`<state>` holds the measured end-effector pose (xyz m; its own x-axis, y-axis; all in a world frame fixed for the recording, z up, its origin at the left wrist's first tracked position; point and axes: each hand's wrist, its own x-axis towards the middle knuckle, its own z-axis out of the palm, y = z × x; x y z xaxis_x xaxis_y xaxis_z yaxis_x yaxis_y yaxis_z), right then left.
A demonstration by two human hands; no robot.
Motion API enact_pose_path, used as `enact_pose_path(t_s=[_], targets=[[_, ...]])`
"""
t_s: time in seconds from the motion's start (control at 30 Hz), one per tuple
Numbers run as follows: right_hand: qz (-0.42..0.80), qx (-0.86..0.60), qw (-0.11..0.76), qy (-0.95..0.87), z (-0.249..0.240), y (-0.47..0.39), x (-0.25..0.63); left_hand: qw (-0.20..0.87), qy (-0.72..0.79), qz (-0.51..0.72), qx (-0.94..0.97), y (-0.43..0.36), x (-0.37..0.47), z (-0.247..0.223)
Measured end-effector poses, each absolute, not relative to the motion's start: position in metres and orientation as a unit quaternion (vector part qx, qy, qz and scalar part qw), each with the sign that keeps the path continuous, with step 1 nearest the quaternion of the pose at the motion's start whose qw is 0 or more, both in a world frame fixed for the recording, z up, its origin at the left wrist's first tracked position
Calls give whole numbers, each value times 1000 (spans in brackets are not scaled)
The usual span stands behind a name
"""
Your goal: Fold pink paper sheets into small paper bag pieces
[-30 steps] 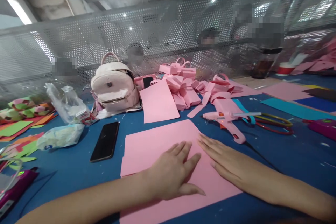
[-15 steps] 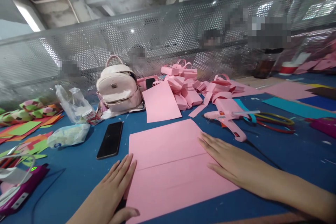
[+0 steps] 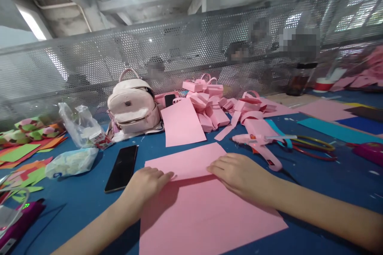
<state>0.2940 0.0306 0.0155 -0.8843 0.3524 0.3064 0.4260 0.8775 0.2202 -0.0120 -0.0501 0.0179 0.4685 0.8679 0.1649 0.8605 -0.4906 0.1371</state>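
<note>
A large sheet of pink paper [image 3: 206, 219] lies on the blue table in front of me, its upper part bent up along a crosswise crease. My left hand [image 3: 148, 183] is closed at the left end of that crease, thumb along the paper. At the right end, my right hand [image 3: 239, 173] pinches the same fold, with its fingers pressed together. Just beyond the fold is a smaller pink sheet [image 3: 182, 123], leaning against a heap of folded pink paper pieces [image 3: 209, 103]. A pink glue gun [image 3: 260, 147] rests to the right of my right hand.
Left of the paper lie a black phone [image 3: 122, 167], a tissue pack [image 3: 73, 162] and a purple power strip [image 3: 24, 223]. A white backpack [image 3: 131, 103] stands behind. Scissors [image 3: 314, 145] and coloured paper strips [image 3: 338, 125] lie to the right, before a perforated metal screen [image 3: 119, 53].
Both hands moved from lying flat at the sheet's sides up and inward to its crease. They now grip it, and the paper is raised there. The sheet sits slightly lower in view.
</note>
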Motion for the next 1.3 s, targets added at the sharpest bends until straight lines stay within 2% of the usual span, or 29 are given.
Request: enact_pose_path(t_s=[0.07,0.2,0.43,0.57,0.63,0.7,0.9,1.13,1.3], targets=[[-130,-211,139,-959,24,39,291,72,522,123,841,-37,-15,30],[-146,-203,222,-942,45,40,284,189,553,161,795,-18,-21,43],[-68,-66,138,-986,55,10,281,383,546,216,713,-18,-30,37],[-96,-45,221,-969,43,14,281,443,533,233,683,-25,-31,36],[-87,-44,253,-962,38,17,282,445,531,239,681,-28,-30,39],[-64,-47,248,-965,36,18,283,434,532,243,685,-30,-30,40],[5,-66,189,-980,40,16,292,372,551,235,709,-37,-27,35],[114,-158,90,-977,55,22,299,349,503,231,756,-43,-18,31],[123,-162,51,-978,65,26,295,139,452,167,865,-41,-15,26]])
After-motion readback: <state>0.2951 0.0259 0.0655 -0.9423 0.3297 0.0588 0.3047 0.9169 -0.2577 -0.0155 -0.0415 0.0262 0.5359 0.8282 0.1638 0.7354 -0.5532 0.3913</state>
